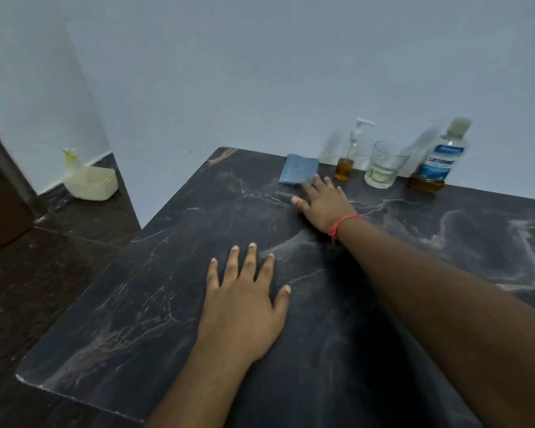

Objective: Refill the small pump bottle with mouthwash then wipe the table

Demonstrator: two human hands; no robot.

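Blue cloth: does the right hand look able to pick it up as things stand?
Probably yes. The right hand lies open with its fingertips at the near edge of the cloth, nothing between them. The pump bottle stands just to the right, apart from the cloth.

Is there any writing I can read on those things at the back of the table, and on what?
"LISTERINE": on the blue label of the mouthwash bottle, blurred, read partly from the logo's shape.
Smaller print above and below it on that label: too blurred to read.
Pump bottle, glass, blue cloth: no writing visible.
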